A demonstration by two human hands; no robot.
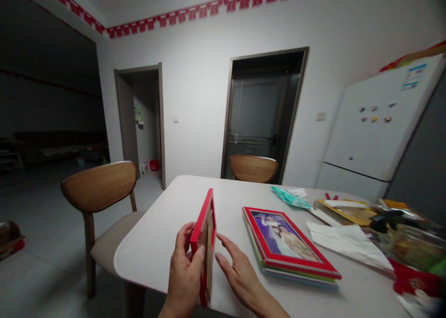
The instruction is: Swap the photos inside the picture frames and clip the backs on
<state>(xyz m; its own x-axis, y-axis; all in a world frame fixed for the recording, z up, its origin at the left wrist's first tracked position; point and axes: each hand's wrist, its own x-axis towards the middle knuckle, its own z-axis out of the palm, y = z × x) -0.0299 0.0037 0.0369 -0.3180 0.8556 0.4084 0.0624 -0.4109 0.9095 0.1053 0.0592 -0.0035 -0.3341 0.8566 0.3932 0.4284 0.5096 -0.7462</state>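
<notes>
A red picture frame stands nearly upright on its edge, turned so its brown backing faces right. My left hand grips its near left side, thumb over the border. On the backing side is my right hand, thumb and fingers apart; the fingertips are close to the frame's right border, and whether they touch it I cannot tell. To the right lies a stack of frames, topped by a red photo frame with a picture of people in white and pale clothes on purple. Green and blue edges show beneath it.
The white table bears a green-and-white packet, white tissue, a yellow envelope and a clear plastic container on the right. Wooden chairs stand at its left and far sides. Behind is a white fridge.
</notes>
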